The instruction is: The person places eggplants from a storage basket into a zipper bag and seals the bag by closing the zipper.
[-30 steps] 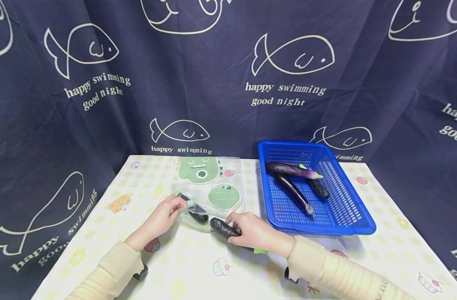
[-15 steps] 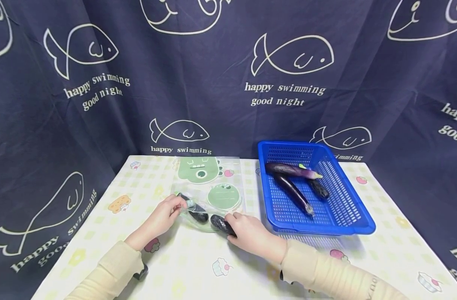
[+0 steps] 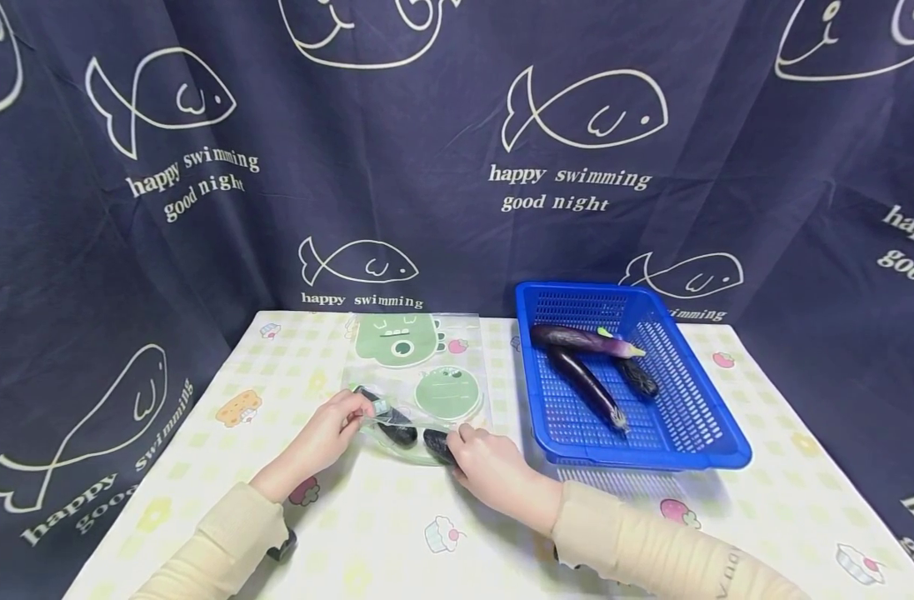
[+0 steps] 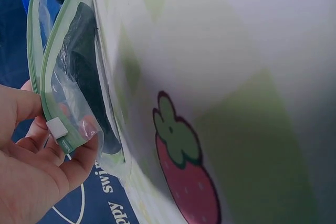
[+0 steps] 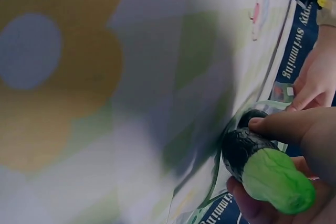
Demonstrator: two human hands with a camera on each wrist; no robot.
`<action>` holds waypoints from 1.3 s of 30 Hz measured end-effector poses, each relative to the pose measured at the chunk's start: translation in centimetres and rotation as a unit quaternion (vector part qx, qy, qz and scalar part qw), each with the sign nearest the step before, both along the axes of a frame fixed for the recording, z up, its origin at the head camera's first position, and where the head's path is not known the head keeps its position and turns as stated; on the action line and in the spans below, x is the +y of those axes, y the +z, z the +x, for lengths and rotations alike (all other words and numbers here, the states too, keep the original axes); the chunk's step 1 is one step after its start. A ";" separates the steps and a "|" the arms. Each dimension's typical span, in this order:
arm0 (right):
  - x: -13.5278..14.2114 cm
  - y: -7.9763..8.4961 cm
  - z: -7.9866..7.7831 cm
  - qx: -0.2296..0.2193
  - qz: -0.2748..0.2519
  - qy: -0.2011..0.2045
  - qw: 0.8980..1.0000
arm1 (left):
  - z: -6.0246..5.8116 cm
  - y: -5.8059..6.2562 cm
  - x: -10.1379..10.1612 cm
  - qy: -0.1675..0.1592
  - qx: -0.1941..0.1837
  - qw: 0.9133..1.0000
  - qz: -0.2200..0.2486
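Note:
A clear zip bag (image 3: 447, 393) with green prints lies on the table, its mouth toward me. My left hand (image 3: 327, 429) pinches the mouth's corner by the white slider (image 4: 56, 128), holding the green zip edges apart. Inside the bag rests a dark eggplant (image 3: 398, 431). My right hand (image 3: 497, 472) grips another dark, wrinkled eggplant (image 3: 437, 444), thumb on top and fingers below in the right wrist view. Its bright green cap (image 5: 278, 179) points away from the bag; its dark end is at the bag's mouth. In the head view my right hand hides most of it.
A blue plastic basket (image 3: 651, 461) stands to the right, behind my right forearm. In it lie a purple eggplant (image 3: 580, 340), a dark glossy one (image 3: 587, 387) and a wrinkled black one (image 3: 638, 379). A navy curtain (image 3: 457, 167) hangs behind the table.
My right hand has moved slightly left and forward, bringing the eggplant further into the bag's mouth and covering more of it. My left hand has stayed at the bag's corner.

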State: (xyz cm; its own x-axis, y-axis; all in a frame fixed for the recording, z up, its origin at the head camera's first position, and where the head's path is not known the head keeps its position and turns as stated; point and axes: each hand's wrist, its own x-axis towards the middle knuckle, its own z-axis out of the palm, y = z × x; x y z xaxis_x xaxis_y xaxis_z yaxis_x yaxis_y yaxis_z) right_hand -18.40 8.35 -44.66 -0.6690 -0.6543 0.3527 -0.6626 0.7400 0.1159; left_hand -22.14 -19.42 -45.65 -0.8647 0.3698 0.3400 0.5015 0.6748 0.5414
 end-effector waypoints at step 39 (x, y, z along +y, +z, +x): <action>-3.0 -0.8 -0.9 0.181 0.114 0.012 0.977 | 0.0 0.0 0.2 0.002 -0.007 1.000 0.005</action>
